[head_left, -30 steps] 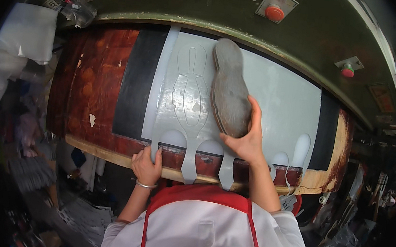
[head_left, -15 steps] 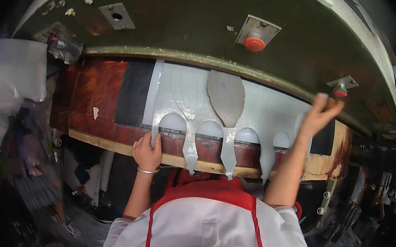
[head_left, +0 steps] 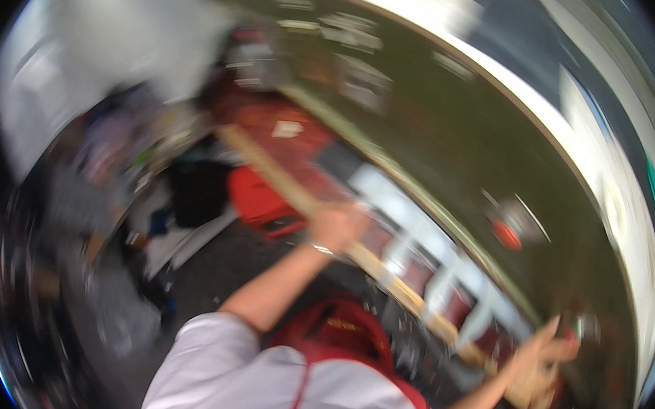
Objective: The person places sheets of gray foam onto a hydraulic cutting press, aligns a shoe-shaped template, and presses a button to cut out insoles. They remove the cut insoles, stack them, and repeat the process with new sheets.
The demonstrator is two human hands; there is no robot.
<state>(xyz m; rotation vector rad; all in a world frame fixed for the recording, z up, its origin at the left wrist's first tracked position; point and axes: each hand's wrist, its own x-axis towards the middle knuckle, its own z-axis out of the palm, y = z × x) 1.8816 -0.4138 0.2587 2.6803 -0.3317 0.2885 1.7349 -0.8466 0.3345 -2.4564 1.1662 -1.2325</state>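
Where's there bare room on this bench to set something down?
Motion blur limits this, but the red-brown board looks bare between the pale scrap and dark strip. Crowded rightward: grey strips reach the wooden edge between the left hand and right hand.

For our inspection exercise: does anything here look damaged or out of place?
A pale patch interrupts the red board left of centre, odd against its darker surface; blur hides whether it is loose scrap or damage.

Dark floor (head_left: 197, 290), blurred clutter (head_left: 109, 136), pale sheeting (head_left: 139, 36)
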